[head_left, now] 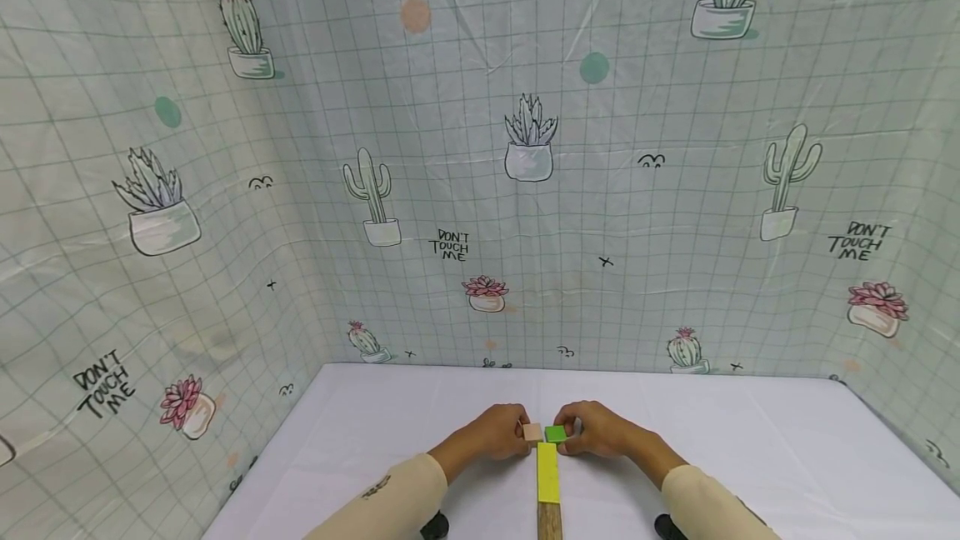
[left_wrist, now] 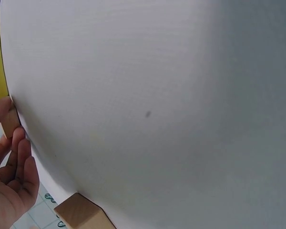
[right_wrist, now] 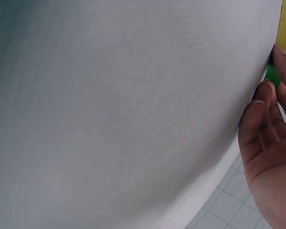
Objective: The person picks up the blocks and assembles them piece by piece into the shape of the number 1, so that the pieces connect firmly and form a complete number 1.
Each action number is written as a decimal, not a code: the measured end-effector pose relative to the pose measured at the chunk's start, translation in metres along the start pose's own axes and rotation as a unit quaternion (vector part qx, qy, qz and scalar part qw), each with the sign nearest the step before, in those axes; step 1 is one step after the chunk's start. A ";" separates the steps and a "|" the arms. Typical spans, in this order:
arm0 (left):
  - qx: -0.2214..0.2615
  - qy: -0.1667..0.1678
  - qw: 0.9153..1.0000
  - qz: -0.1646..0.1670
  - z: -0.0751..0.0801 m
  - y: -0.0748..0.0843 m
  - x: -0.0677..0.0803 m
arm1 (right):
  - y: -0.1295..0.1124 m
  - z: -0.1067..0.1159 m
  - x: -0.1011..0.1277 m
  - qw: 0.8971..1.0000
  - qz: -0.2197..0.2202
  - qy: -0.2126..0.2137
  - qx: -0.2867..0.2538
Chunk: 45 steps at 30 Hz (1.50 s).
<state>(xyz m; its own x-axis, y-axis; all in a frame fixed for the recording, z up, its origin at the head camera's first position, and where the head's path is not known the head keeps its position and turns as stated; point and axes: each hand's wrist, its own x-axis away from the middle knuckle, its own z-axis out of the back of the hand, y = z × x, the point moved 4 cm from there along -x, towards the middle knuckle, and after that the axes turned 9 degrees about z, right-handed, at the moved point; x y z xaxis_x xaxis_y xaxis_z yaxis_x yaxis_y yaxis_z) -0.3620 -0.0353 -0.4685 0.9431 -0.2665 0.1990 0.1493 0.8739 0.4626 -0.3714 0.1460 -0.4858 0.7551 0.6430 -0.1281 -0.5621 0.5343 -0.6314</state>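
Observation:
My left hand (head_left: 501, 432) pinches a small pale wooden block (head_left: 532, 432) between thumb and fingers, on the left of the far end of a long yellow block (head_left: 548, 473). Opposite it, my right hand (head_left: 592, 430) grips a small green block (head_left: 555, 434) by its right side. A narrow gap parts the two small blocks in the head view. The yellow block lies lengthwise, with a brown wood-grained piece (head_left: 550, 521) in line at its near end. In the right wrist view, fingers partly cover the green block (right_wrist: 273, 75).
A white-covered table (head_left: 375, 407) lies under everything. Another wooden block (left_wrist: 83, 213) shows at the bottom of the left wrist view. Behind the table hangs a gridded cloth (head_left: 570, 298) printed with cacti. Dark rounded objects (head_left: 435, 525) sit by both sleeves.

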 end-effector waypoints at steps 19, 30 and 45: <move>0.011 -0.007 1.000 -0.007 -0.002 0.001 -0.002 | -0.003 0.000 0.001 1.000 0.005 -0.001 -0.017; 0.007 -0.007 1.000 -0.007 -0.002 0.002 -0.002 | -0.002 0.000 0.001 1.000 0.008 -0.002 -0.013; 0.007 -0.007 1.000 -0.007 -0.003 0.003 -0.002 | -0.003 0.000 0.000 1.000 0.003 -0.001 -0.011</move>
<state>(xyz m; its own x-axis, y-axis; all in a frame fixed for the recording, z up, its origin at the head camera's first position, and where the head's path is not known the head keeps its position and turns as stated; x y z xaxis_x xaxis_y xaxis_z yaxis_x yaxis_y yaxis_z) -0.3624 -0.0306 -0.4698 0.9366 -0.2840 0.2054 0.1577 0.8648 0.4767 -0.3697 0.1451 -0.4840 0.7511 0.6473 -0.1298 -0.5585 0.5182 -0.6477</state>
